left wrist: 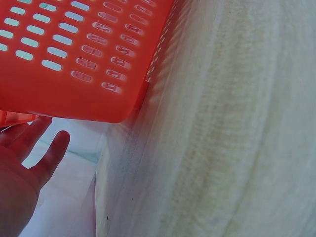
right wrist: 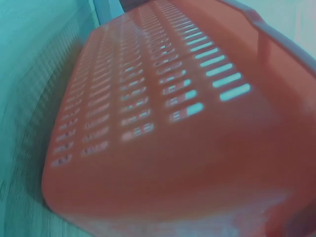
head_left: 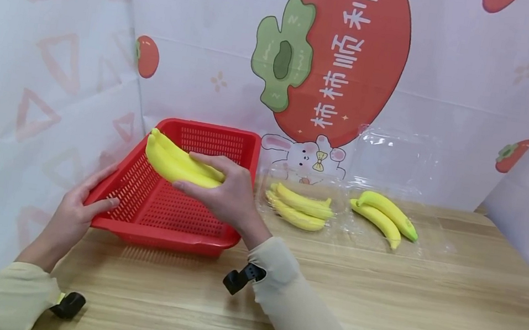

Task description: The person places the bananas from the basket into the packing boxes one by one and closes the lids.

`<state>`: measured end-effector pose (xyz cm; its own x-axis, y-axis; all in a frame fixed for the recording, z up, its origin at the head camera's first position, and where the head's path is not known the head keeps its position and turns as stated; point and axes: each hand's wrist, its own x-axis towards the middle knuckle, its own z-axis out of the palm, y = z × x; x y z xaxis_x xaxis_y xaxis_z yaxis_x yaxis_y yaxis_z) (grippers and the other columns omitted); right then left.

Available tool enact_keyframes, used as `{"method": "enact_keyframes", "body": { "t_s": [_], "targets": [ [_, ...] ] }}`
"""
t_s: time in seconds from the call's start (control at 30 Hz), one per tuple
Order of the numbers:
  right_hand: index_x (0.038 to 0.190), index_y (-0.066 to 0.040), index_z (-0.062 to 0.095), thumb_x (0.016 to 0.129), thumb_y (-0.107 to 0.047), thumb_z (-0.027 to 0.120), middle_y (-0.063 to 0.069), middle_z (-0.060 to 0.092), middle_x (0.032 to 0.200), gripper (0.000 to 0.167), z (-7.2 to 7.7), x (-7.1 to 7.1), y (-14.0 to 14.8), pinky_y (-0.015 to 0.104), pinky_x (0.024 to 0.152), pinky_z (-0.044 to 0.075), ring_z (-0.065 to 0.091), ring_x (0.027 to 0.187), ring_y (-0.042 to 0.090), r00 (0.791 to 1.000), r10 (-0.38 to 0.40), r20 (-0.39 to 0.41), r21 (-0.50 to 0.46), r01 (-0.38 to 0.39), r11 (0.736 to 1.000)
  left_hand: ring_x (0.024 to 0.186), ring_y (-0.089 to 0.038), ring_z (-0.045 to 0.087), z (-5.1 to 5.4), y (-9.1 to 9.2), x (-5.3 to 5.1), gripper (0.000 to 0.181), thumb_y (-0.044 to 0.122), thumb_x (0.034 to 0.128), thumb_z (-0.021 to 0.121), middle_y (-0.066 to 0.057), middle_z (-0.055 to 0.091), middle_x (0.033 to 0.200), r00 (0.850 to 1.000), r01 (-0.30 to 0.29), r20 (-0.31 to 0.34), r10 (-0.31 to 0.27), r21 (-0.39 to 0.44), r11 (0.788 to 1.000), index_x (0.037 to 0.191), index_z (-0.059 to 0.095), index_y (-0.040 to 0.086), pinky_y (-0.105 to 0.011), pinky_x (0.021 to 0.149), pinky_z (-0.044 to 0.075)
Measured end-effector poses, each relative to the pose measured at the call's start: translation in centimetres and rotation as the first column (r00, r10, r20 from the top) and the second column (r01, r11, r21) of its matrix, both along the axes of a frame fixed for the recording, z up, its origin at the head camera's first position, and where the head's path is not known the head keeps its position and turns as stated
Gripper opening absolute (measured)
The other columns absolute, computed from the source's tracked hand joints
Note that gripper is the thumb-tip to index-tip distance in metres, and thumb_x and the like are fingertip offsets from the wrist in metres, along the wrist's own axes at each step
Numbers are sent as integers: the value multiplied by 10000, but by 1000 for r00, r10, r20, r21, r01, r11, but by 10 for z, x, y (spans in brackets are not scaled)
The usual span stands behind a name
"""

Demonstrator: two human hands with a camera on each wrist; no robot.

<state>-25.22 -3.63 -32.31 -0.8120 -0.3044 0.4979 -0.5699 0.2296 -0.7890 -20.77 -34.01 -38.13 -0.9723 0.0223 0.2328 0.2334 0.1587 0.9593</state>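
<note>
My right hand [head_left: 228, 193] holds a pair of yellow bananas [head_left: 165, 160] over the red plastic basket [head_left: 169, 239], thumb on the near side and fingers across the top. Slots perforate the basket's walls and floor. At its left rim, my left hand [head_left: 74, 218] grips the edge, the thumb over the rim and the other fingers along the outside. The left wrist view shows part of that hand [left wrist: 22, 173] beside the basket wall [left wrist: 64, 94]. Only the basket's outer side [right wrist: 163, 168] fills the right wrist view; the bananas are hidden there.
Right of the basket, a clear plastic clamshell box [head_left: 340, 197] contains several bananas [head_left: 301, 206]. Two more bananas [head_left: 383, 217] lie in another clear clamshell, whose lid [head_left: 396, 157] stands up against the printed backdrop [head_left: 460, 90]. Everything rests on a wooden table [head_left: 401, 306].
</note>
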Motion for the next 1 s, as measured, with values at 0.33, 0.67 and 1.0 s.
{"method": "enact_keyframes", "body": {
  "t_s": [0.33,0.67,1.0],
  "targets": [
    [1361,-263,747,838,-428,903,-38,744,1301,570,-4,-3,14,272,712,567,630,1013,160,991,-62,116,58,56,997,932,-6,692,1,0,-1,705,60,1056,604,126,557,1252,1000,7,21,-8,27,1000,1681,333,238,-172,728,619],
    [1358,-249,749,834,-418,912,-24,742,1276,575,-6,-2,18,278,706,567,628,1012,180,988,-60,144,52,53,997,959,5,682,0,-1,0,706,69,1058,602,129,539,1276,1000,0,16,0,1,1000,1686,321,230,-161,739,616],
    [1351,-226,754,824,-391,926,17,748,1287,578,-6,-3,26,249,687,537,633,956,188,985,-52,162,45,45,998,933,-9,695,0,-1,1,699,43,1051,606,126,567,1248,1000,9,-7,-9,19,1000,1677,346,215,-172,728,619]
  ]
}}
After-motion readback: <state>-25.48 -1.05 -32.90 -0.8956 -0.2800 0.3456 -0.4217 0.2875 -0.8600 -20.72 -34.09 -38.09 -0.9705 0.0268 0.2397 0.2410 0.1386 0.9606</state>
